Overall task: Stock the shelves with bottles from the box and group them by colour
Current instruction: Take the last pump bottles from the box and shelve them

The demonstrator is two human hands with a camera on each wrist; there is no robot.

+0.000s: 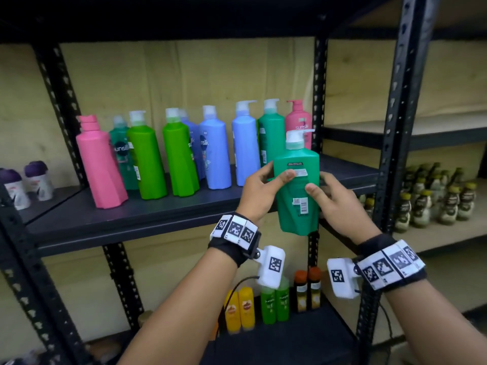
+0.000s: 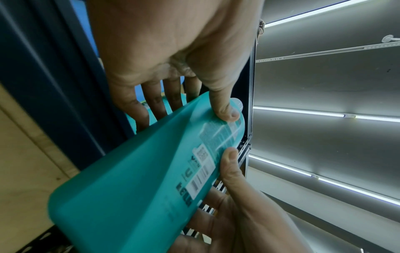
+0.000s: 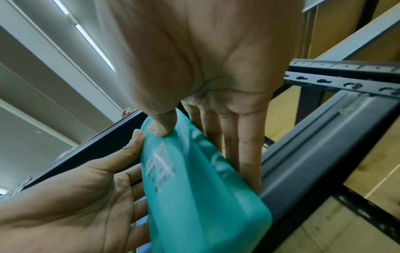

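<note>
A teal-green pump bottle (image 1: 296, 185) is held upright in the air just in front of the dark shelf (image 1: 110, 219), its back label facing me. My left hand (image 1: 259, 191) grips its left side and my right hand (image 1: 332, 196) grips its right side, thumbs on the label. The left wrist view shows the same bottle (image 2: 138, 179) pinched between my left hand (image 2: 184, 109) thumb and fingers. In the right wrist view the bottle (image 3: 194, 184) sits between my right hand (image 3: 194, 133) thumb and fingers. On the shelf stand a pink bottle (image 1: 101, 164), green bottles (image 1: 147, 159), blue bottles (image 1: 214, 151) and another teal bottle (image 1: 271, 133).
A black upright post (image 1: 320, 101) stands right behind the held bottle. A second pink bottle (image 1: 299, 119) is at the shelf's back right. Small yellow, green and brown bottles (image 1: 274, 301) stand on the lower shelf. Several dark-capped jars (image 1: 432, 201) fill the rack at right.
</note>
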